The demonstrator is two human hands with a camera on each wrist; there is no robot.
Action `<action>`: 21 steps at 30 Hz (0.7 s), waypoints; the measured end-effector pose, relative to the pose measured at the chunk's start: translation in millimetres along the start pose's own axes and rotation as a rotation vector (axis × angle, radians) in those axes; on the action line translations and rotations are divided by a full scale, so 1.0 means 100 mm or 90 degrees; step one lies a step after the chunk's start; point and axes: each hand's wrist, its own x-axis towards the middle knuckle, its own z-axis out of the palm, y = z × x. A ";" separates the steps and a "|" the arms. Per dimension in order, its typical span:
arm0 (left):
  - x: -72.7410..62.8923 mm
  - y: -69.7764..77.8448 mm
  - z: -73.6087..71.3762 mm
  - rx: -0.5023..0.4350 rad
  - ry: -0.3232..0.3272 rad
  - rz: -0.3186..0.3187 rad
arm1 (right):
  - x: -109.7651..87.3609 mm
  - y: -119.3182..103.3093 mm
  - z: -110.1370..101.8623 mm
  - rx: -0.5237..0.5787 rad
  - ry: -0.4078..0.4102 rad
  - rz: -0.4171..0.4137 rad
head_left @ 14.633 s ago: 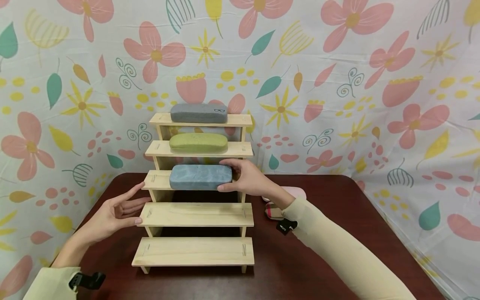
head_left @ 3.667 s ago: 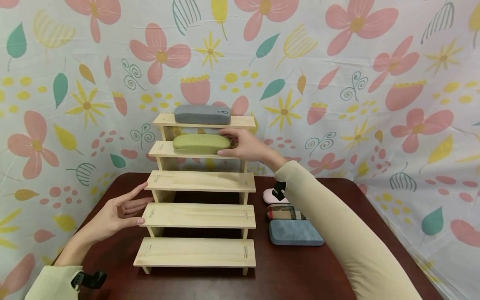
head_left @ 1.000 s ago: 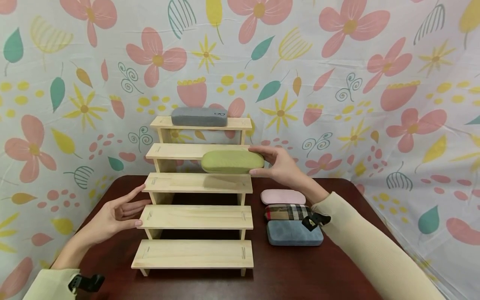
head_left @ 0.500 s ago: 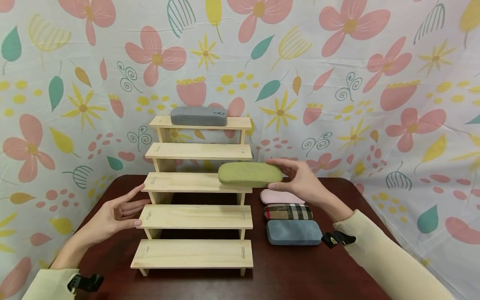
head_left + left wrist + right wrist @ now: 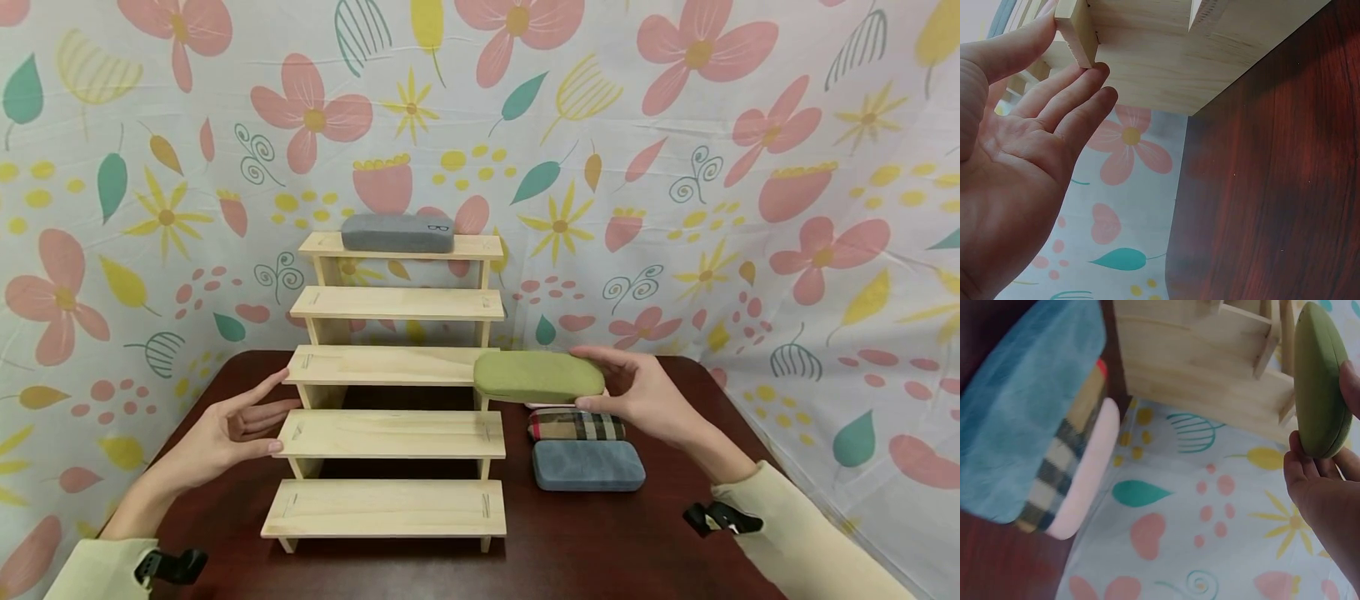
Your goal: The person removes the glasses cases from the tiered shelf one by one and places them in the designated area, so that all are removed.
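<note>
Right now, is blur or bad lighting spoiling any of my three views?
Head: evenly lit, green case and wooden rack reasonably crisp; left wrist: upper-left corner bright and washed out, left hand legible; right wrist: blue case soft, upper-left corner dim, plaid case slightly soft but its checks readable.
</note>
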 end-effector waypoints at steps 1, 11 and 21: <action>0.00 0.00 0.00 -0.002 -0.002 0.001 | -0.04 0.02 -0.01 -0.009 0.005 -0.003; 0.00 0.01 -0.01 -0.017 -0.006 0.006 | -0.48 0.22 -0.13 0.007 0.016 0.021; 0.00 0.01 0.00 -0.004 -0.003 -0.002 | -0.86 0.41 -0.13 0.051 -0.005 0.025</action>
